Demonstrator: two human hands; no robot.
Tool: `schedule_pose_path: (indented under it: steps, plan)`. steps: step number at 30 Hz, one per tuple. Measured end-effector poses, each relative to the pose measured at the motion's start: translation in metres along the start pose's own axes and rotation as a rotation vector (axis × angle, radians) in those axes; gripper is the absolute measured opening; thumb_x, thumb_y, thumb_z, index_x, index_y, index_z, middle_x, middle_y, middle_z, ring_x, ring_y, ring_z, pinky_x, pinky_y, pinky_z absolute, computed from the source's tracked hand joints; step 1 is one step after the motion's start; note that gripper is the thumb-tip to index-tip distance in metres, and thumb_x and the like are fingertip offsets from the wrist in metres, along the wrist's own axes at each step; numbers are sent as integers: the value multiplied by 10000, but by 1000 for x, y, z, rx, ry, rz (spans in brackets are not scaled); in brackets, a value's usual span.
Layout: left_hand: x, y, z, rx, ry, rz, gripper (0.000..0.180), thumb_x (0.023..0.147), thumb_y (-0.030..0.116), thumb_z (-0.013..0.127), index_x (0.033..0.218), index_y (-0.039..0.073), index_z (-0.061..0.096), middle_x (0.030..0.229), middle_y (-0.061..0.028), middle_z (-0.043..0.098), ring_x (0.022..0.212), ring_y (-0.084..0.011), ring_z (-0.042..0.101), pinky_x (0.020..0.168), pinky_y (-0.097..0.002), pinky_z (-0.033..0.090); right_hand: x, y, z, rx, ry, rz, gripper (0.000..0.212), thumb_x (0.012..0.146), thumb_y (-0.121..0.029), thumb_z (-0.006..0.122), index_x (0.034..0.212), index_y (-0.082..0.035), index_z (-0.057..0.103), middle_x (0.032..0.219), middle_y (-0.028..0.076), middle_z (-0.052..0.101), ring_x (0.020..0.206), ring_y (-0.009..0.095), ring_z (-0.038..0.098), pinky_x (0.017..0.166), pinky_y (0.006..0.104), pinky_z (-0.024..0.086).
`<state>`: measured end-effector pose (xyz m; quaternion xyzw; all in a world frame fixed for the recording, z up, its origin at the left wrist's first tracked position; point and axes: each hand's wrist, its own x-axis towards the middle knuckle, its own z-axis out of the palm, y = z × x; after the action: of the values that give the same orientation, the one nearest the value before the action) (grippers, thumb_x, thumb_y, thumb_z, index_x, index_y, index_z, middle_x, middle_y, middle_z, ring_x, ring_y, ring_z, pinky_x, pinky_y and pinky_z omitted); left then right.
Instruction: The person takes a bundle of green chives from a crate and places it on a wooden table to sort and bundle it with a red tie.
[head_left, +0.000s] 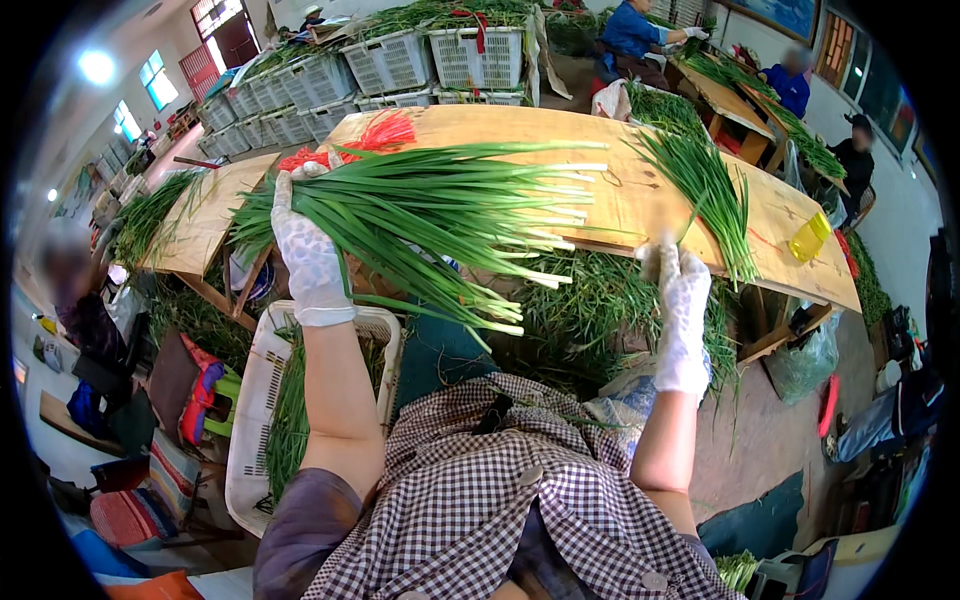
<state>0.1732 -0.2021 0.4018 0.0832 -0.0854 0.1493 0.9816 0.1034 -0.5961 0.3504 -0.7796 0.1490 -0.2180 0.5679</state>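
A large fanned bunch of garlic chives [450,200] is gripped near its leafy end by my left hand [305,245], in a patterned white glove. Its pale cut ends point right, over the wooden table [470,125]. At the table's front edge, my gloved right hand [680,300] has its fingers drawn together. A thin green leaf shows just above those fingertips; whether they hold it is unclear. Right of that hand, a smaller pile of chives [705,205] lies across the boards. Red ties [385,130] rest behind the held bunch.
A white basket [245,440] with chives stands by my left arm. Loose greens [590,305] cover the floor under the table. A yellow container [808,238] sits at the table's right end. Stacked crates [480,58] line the back. Other people work at tables on both sides.
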Motion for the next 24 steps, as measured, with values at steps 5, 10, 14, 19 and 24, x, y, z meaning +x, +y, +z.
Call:
schedule_pose_path:
  steps: [5,10,14,19,24]
  plan:
    - [-7,-5,-1,-10,-106,-28,219,935,179,491,805,7,525,760,-91,567,737,-209,568,991,-426,432,-39,-30,27,-278,21,-993,314,680,-241,792,937,-79,712,895,95,701,842,179,645,735,293,503]
    - [-8,-25,3,-38,-68,-68,188,928,150,503,824,-3,536,751,-94,565,736,-209,561,981,-436,435,-45,-19,66,338,-432,-471,270,738,-86,743,1003,-50,706,950,80,696,898,169,626,815,288,494]
    - [-8,-21,3,-17,-101,-96,196,925,152,507,804,0,535,773,-98,571,761,-214,565,985,-439,431,-55,-21,63,785,-562,-40,217,792,-28,697,1005,10,683,967,59,693,903,127,621,852,298,489]
    - [-2,1,1,-5,-193,-3,202,921,153,502,777,14,531,784,-109,576,796,-222,566,1027,-422,402,-20,23,24,490,-248,-143,164,851,-116,662,979,-13,663,931,41,694,865,121,611,873,283,456]
    - [-6,-1,5,25,-303,-21,209,916,156,509,761,17,533,767,-112,582,802,-218,570,1057,-414,378,-46,-18,37,-26,-87,-643,343,653,-156,801,989,-166,731,983,62,685,1016,217,578,924,333,438]
